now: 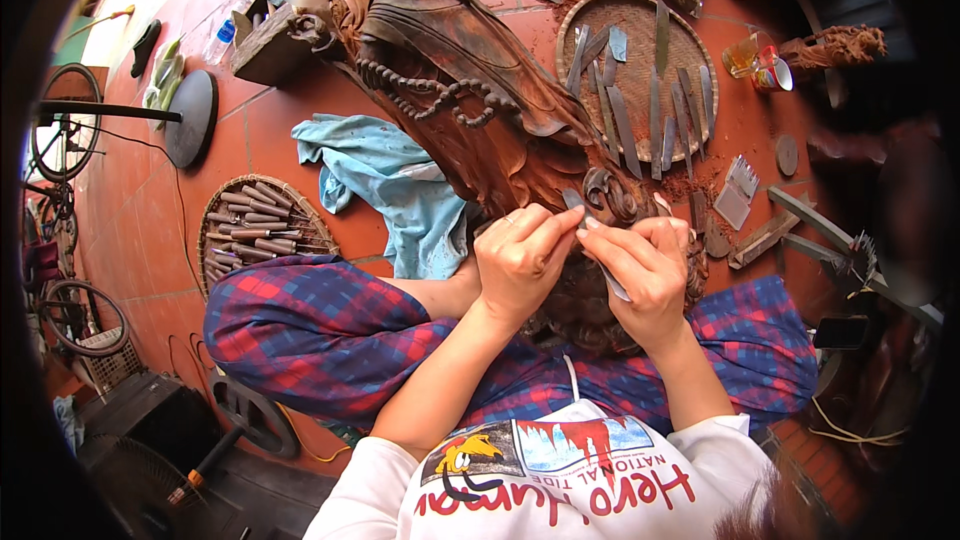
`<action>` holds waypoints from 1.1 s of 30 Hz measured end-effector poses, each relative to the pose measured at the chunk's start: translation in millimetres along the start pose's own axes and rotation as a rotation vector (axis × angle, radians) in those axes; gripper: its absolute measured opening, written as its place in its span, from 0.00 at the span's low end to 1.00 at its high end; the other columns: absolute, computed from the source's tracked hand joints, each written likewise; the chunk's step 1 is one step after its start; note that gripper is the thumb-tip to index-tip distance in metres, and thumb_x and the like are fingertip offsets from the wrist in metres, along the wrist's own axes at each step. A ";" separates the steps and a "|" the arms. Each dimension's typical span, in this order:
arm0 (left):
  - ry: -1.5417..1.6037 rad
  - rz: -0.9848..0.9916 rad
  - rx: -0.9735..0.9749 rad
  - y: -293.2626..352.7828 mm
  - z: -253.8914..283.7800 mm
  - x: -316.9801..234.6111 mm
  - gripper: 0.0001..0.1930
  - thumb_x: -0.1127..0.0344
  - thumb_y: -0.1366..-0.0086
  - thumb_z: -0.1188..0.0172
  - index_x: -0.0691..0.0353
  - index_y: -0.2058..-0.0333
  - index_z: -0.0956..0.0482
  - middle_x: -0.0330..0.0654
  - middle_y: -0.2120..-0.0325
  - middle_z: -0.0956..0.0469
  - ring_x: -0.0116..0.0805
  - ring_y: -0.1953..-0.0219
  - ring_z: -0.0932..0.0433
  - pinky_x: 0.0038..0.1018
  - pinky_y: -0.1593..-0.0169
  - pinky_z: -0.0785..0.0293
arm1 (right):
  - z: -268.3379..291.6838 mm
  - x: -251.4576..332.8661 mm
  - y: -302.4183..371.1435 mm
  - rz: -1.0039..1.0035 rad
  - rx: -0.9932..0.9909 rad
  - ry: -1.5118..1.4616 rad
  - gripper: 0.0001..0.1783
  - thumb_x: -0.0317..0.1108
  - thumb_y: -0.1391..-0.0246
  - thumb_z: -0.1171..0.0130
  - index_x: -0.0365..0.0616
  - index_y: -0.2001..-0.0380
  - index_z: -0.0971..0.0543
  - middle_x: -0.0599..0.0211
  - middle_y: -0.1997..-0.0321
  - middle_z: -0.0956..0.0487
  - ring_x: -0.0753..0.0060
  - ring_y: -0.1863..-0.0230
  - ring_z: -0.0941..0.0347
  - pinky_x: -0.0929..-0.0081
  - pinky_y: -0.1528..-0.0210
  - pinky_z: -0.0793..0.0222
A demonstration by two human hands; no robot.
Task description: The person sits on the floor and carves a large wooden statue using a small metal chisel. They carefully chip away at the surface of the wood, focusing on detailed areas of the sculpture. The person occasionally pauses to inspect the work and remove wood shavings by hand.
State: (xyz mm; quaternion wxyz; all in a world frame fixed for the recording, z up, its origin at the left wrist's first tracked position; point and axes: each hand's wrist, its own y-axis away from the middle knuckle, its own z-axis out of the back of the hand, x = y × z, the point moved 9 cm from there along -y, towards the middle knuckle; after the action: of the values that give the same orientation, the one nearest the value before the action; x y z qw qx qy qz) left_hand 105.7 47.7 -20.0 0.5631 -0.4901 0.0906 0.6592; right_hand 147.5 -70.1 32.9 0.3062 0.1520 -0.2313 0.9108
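A large carved wooden statue (pixel 470 50) with draped robes and a bead string lies slantwise in front of me, its near end in my lap. My left hand (pixel 515 255) and my right hand (pixel 640 270) meet over the carved scrolls (pixel 612 195) at that end. Both are closed, fingertips pinched close together around a thin grey scraper blade (pixel 573 199). A grey blade edge also shows below the right fingers; whether it is the same piece I cannot tell. The fingers hide the spot where metal meets wood.
At the far right, a round woven tray (pixel 575 15) holds several flat blades. A basket (pixel 330 240) of wooden-handled tools sits left, beside a light-blue cloth (pixel 390 180). A wire-toothed brush (pixel 737 195), wood pieces (pixel 765 240) and glasses (pixel 742 56) lie right.
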 end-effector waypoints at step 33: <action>0.058 0.058 0.003 12.3 -8.5 5.9 0.12 0.78 0.49 0.30 0.58 0.64 0.13 0.39 0.80 0.26 0.35 0.80 0.26 0.29 0.76 0.31 | 0.1 -1.9 11.4 -0.020 0.023 0.039 0.15 0.30 0.57 0.34 0.47 0.62 0.13 0.77 0.60 0.14 0.72 0.67 0.31 0.62 0.49 0.45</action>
State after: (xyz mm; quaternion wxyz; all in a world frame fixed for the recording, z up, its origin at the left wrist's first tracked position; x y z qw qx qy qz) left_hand 100.8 41.6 -34.0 0.5415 -0.5055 0.1222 0.6605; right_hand 141.8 -79.2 28.5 0.3178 0.1399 -0.2131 0.9132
